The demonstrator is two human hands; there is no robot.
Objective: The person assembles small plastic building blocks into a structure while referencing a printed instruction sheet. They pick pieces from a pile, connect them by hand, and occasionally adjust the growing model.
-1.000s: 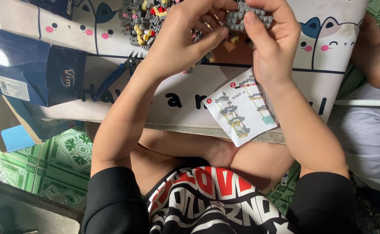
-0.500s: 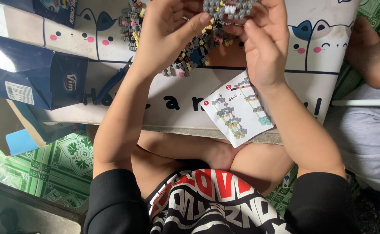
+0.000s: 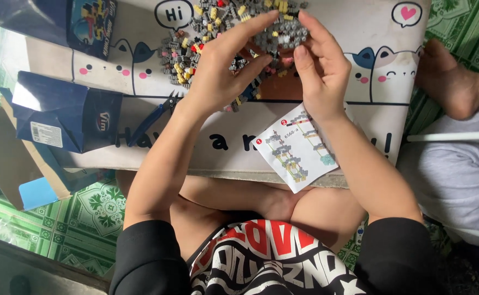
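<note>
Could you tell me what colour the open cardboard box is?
Dark blue open cardboard box, head view.

bricks (image 3: 196,49) on table (image 3: 371,109), leaflet (image 3: 297,147) nearer

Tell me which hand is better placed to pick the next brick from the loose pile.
Probably the left hand: it lies against the brick pile. The right hand sits further right, its fingers at the grey build.

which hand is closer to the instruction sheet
Right. The right hand is just above the instruction sheet, its wrist at the sheet's top edge; the left hand is farther off, up-left.
</note>
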